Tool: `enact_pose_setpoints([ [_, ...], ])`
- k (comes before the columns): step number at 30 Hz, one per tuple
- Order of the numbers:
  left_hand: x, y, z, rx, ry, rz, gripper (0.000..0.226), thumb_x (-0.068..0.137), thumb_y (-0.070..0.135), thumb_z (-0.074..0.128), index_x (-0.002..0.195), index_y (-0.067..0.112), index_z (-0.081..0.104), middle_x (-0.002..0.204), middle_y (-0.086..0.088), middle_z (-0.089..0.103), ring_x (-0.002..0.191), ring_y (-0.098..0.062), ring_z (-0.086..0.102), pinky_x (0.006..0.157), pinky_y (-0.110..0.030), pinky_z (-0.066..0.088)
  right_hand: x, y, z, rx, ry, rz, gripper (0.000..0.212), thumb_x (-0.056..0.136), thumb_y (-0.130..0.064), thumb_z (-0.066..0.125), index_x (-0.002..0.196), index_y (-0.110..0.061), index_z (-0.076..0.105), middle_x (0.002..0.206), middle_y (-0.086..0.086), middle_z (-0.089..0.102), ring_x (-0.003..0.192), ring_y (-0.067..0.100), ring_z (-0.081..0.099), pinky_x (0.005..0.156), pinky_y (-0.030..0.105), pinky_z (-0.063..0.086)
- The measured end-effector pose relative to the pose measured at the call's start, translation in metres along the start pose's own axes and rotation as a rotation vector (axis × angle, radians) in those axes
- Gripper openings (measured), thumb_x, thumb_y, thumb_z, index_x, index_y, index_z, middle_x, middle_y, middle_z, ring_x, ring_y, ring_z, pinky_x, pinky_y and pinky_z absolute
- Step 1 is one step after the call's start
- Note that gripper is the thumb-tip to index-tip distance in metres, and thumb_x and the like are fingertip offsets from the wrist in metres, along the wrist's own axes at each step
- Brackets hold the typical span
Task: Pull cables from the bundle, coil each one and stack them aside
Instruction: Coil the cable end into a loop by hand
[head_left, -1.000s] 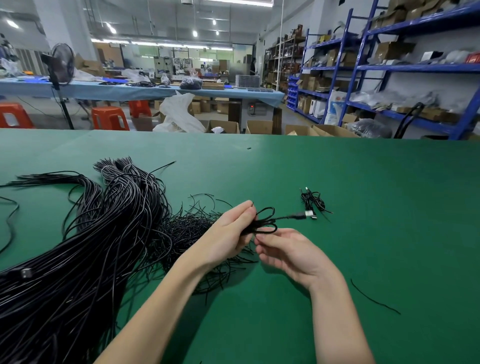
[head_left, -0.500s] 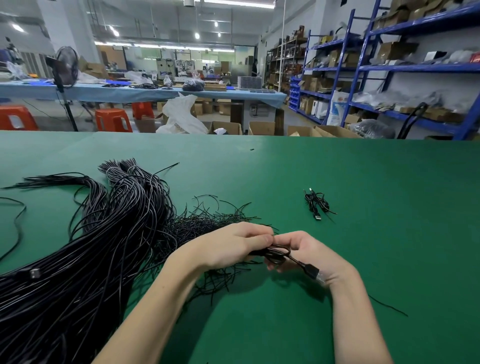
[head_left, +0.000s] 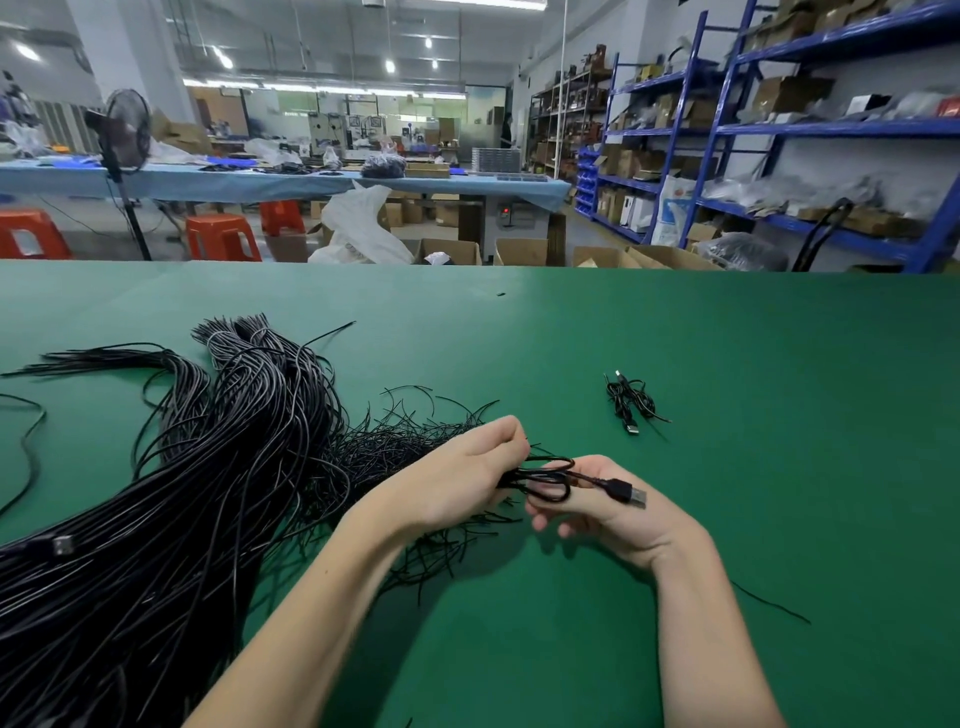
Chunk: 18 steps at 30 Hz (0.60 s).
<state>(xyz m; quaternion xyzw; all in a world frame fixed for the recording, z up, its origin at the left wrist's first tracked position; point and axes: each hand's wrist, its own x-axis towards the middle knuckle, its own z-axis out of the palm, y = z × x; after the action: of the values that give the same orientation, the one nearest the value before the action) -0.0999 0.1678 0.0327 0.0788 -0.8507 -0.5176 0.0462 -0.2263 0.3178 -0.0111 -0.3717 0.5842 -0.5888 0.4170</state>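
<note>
Left hand (head_left: 467, 480): gripping coiled USB cable (head_left: 545, 480).
Right hand (head_left: 608, 512): fingers curled under coil, plug (head_left: 631, 492) pointing right.
Stack (head_left: 631, 405): toward table's far edge, nearer right hand.

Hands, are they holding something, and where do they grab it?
The left hand grips a small coiled black cable at the coil's left side. The right hand holds the coil's right side, near its USB plug.

Head-worn view, forward-down over table (head_left: 727, 415)
</note>
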Motion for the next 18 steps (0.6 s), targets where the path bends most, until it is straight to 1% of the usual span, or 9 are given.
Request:
enact_pose_setpoints([
  [2,0.001,0.0,0.002,-0.04,-0.013,0.021,0.027,0.109,0.027,0.039,0.084,0.017,0.04,0.056,0.014,0.039,0.046,-0.005,0.03,0.042,-0.013,0.025,0.0,0.001,0.0,0.003,-0.007,0.018,0.012,0.078,-0.026,0.08,0.083,-0.015,0.077,0.082,0.005,0.073,0.071,0.011,0.067,0.054,0.016,0.047],
  [4,0.0,0.002,0.004,-0.066,-0.049,0.036,0.027,0.11,0.027,0.038,0.084,0.018,0.041,0.05,0.016,0.044,0.043,-0.002,0.03,0.04,-0.013,0.024,0.001,0.002,0.001,-0.044,-0.024,0.014,0.007,0.081,-0.023,0.074,0.083,-0.017,0.077,0.083,0.005,0.072,0.071,0.011,0.066,0.054,0.017,0.046],
  [6,0.0,0.002,0.004,-0.066,-0.066,0.039,0.03,0.11,0.03,0.038,0.086,0.013,0.046,0.048,0.015,0.046,0.041,-0.002,0.029,0.039,-0.014,0.024,0.003,0.003,0.002,-0.075,-0.029,0.003,0.008,0.08,-0.023,0.071,0.084,-0.018,0.076,0.083,0.004,0.073,0.07,0.011,0.066,0.053,0.018,0.046],
  [8,0.0,0.001,0.002,-0.036,-0.064,0.037,0.037,0.109,0.032,0.039,0.086,0.005,0.05,0.048,0.014,0.043,0.041,-0.003,0.028,0.039,-0.016,0.024,0.004,0.002,0.001,-0.052,-0.024,-0.002,0.016,0.076,-0.023,0.073,0.088,-0.013,0.075,0.079,0.002,0.073,0.068,0.009,0.067,0.051,0.015,0.046],
  [9,0.0,0.0,0.001,-0.009,-0.072,0.037,0.038,0.109,0.032,0.04,0.084,0.005,0.051,0.049,0.014,0.041,0.042,-0.004,0.029,0.04,-0.016,0.024,0.005,0.001,0.0,-0.047,-0.016,0.003,0.018,0.076,-0.024,0.074,0.09,-0.013,0.076,0.078,0.002,0.073,0.066,0.009,0.066,0.051,0.015,0.046],
  [12,-0.002,0.002,-0.002,0.093,-0.156,0.036,0.035,0.109,0.035,0.041,0.078,0.02,0.05,0.053,0.016,0.039,0.046,-0.005,0.031,0.043,-0.017,0.026,0.006,0.002,-0.005,-0.114,0.008,0.015,0.014,0.081,-0.026,0.072,0.088,-0.017,0.081,0.074,0.002,0.073,0.061,0.009,0.062,0.05,0.017,0.043],
  [13,-0.002,0.003,-0.003,0.14,-0.191,0.043,0.035,0.108,0.037,0.041,0.077,0.022,0.048,0.056,0.016,0.038,0.049,-0.006,0.031,0.045,-0.017,0.027,0.006,0.003,-0.005,-0.123,0.003,0.019,0.013,0.083,-0.025,0.072,0.089,-0.017,0.081,0.075,0.002,0.073,0.061,0.008,0.062,0.05,0.017,0.044],
  [16,-0.005,0.004,-0.007,0.32,-0.275,0.08,0.034,0.107,0.04,0.043,0.078,0.022,0.044,0.065,0.011,0.037,0.056,-0.008,0.032,0.052,-0.021,0.03,0.008,0.006,-0.008,-0.153,-0.018,0.044,0.023,0.082,-0.019,0.072,0.099,-0.005,0.078,0.081,0.004,0.074,0.064,0.009,0.061,0.056,0.019,0.045],
  [18,-0.006,0.005,-0.009,0.393,-0.317,0.081,0.033,0.106,0.039,0.045,0.078,0.022,0.046,0.068,0.007,0.038,0.06,-0.011,0.034,0.058,-0.027,0.031,0.007,0.005,-0.009,-0.175,-0.051,0.069,0.029,0.08,-0.02,0.075,0.101,0.001,0.075,0.079,0.005,0.069,0.061,0.011,0.054,0.056,0.02,0.039],
])
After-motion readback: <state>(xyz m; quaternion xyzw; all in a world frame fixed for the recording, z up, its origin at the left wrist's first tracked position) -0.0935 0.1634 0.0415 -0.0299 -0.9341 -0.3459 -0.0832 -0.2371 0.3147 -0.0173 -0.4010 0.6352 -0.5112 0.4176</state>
